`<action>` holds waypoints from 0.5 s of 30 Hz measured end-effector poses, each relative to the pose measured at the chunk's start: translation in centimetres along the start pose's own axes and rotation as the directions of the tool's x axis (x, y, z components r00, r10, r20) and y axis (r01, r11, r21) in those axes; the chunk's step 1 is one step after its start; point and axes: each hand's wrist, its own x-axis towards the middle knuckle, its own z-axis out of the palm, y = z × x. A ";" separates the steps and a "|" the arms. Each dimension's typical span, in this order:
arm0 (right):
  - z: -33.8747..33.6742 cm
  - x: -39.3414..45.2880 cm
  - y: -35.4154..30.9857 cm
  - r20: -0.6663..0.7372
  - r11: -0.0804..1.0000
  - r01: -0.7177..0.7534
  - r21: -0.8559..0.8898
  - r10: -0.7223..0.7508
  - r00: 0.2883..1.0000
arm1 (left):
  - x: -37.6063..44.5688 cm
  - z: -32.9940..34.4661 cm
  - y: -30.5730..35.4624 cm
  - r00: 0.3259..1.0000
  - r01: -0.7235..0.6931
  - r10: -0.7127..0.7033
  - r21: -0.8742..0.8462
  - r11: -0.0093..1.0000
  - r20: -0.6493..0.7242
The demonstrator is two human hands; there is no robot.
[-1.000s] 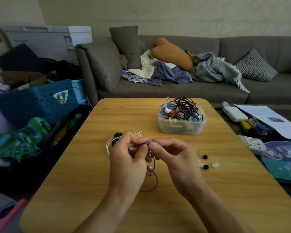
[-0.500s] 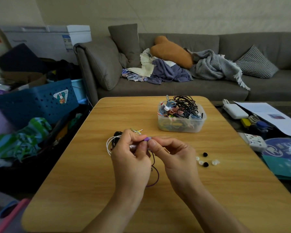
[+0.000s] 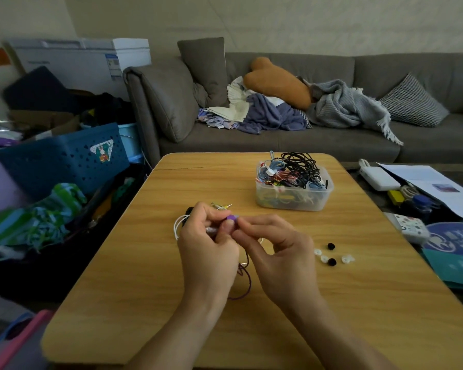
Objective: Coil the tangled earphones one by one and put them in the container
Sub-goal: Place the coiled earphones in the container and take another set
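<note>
Both my hands meet over the middle of the wooden table (image 3: 150, 303). My left hand (image 3: 209, 247) grips a purple earphone (image 3: 231, 218) with its fingers curled around the bud and cable. My right hand (image 3: 278, 252) pinches the same earphone at its tip. The purple cable (image 3: 247, 283) hangs below in a loop onto the table. Behind my left hand lie a white cable (image 3: 177, 228) and other tangled earphones, partly hidden. A clear plastic container (image 3: 294, 196) at the far right of the table holds several coiled earphones.
Loose black and white ear tips (image 3: 331, 256) lie right of my hands. A grey sofa (image 3: 305, 140) with cushions and blankets stands behind the table. A blue basket (image 3: 64, 158) and clutter crowd the left; papers and a white adapter (image 3: 377, 177) sit at the right.
The loop of purple cable under my hands has grown shorter as the hands drew it up. Both hands stay together at the same spot on the table.
</note>
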 end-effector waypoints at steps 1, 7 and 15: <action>-0.1 0.1 0.0 0.016 0.997 0.061 -0.056 -0.061 0.998 | 0.1 -0.1 -0.1 1.000 0.011 -0.012 0.002 1.000 0.009; -1.5 1.1 -0.6 0.110 0.996 -0.072 -0.054 0.078 0.991 | 0.3 -0.8 0.2 0.983 0.043 -0.040 -0.013 0.999 0.177; -2.7 1.9 -1.1 0.234 0.946 -0.218 0.239 0.162 0.959 | 0.1 -1.0 1.0 0.953 0.142 -0.098 -0.135 0.981 0.285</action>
